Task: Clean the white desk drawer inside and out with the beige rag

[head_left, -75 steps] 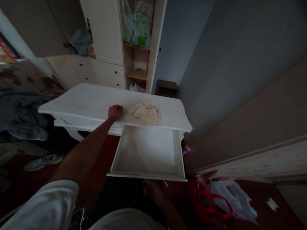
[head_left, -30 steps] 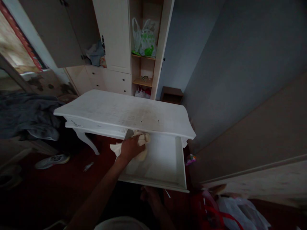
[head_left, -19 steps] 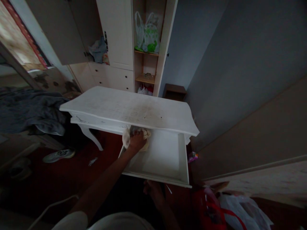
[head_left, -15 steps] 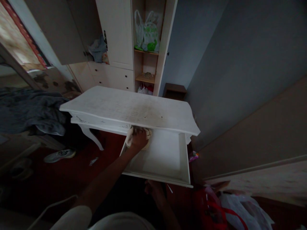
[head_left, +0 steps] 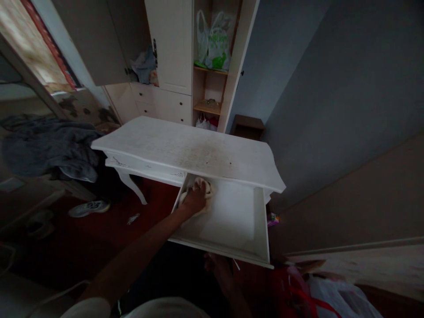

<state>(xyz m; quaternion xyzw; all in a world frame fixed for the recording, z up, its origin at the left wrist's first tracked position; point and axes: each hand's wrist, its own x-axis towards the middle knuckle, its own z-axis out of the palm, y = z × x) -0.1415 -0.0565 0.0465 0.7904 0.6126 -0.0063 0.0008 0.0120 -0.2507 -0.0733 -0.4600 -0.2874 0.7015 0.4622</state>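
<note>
My left hand (head_left: pixel 196 199) is closed on a cream cloth (head_left: pixel 208 204). It presses the cloth to the floor of the pulled-out drawer (head_left: pixel 236 216), near its left wall and towards the back. The drawer belongs to a white desk (head_left: pixel 159 139) with curved edges and a dark smudged patch on its top. Below the drawer's front panel is my right hand (head_left: pixel 218 267), its fingers curled in shadow. What it holds, if anything, is hidden.
A dark garment pile (head_left: pixel 56 145) lies left of the desk, with a sneaker (head_left: pixel 88 208) on the floor. Behind stands a white wardrobe (head_left: pixel 174 48) holding plastic bags (head_left: pixel 217 46). Red and white bags (head_left: pixel 338 296) sit at the lower right, beside the wall.
My left hand and the cloth have moved from the drawer's back left corner slightly towards me. The view has shifted a little left. My right hand stays below the drawer front.
</note>
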